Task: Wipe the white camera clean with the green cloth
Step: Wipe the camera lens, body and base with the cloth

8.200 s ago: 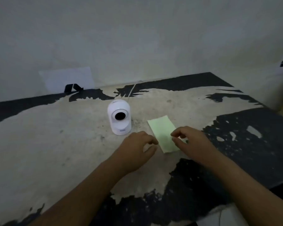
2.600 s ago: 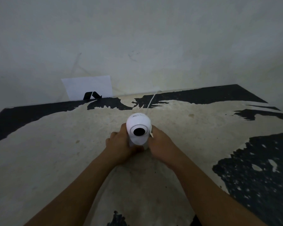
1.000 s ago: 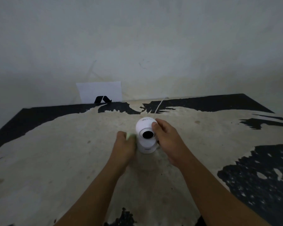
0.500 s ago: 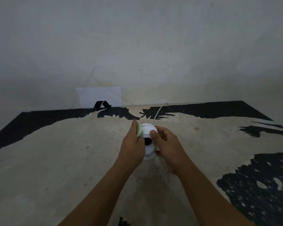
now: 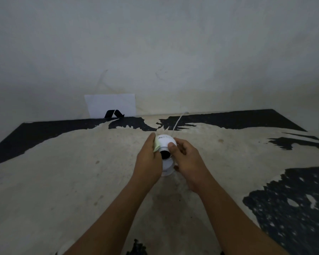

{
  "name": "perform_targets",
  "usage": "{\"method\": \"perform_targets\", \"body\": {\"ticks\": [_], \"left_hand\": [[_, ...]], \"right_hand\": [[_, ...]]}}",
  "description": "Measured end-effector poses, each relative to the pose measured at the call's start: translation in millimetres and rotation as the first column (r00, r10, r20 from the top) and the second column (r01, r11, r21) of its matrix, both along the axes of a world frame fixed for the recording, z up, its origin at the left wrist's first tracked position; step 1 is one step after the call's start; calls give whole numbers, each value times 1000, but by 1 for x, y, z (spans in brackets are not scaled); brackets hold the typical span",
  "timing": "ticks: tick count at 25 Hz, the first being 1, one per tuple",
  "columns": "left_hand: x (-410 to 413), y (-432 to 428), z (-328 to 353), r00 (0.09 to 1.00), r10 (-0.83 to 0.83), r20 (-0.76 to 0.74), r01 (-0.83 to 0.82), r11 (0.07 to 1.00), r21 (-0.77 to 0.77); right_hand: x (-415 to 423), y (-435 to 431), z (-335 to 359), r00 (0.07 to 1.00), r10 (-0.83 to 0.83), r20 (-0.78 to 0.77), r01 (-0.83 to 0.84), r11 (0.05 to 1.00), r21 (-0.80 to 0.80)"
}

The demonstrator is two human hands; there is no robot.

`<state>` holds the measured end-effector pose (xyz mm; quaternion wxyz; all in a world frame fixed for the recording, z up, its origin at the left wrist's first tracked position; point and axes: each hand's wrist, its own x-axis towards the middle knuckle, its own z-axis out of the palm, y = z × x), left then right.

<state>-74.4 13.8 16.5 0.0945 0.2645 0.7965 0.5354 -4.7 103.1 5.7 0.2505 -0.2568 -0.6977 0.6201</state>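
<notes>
While both hands [image 5: 187, 161] clasp it, camera [image 5: 165, 142] sits between.

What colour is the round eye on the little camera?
Black: the round lens sits in the white plastic camera, seen in the head view.

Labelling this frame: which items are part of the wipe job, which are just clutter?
In the job:
white camera
green cloth, pressed on it by left hand
right hand, steadying it

Lying about:
white card against wall
black stand
</notes>
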Motion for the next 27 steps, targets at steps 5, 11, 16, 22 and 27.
{"method": "perform_targets", "body": {"ticks": [5,11,16,22,27], "left_hand": [[4,-9,-22,996,-71,50,75,994,-79],[-5,-6,-3,1000,-7,-19,7,1000,0],[8,-11,-11,999,-33,34,38,989,-143],[26,-52,1,979,-193,72,206,927,-313],[27,-72,41,946,-240,216,245,969,3]], "right_hand": [[-1,-1,1,1000,-23,-7,22,1000,-3],[0,-1,-1,1000,-1,-7,1,1000,12],[-1,-2,-1,999,-27,-30,27,999,-18],[5,-4,7,1000,14,9,-14,999,-31],[26,-3,36,998,41,-41,-35,991,129]]}}
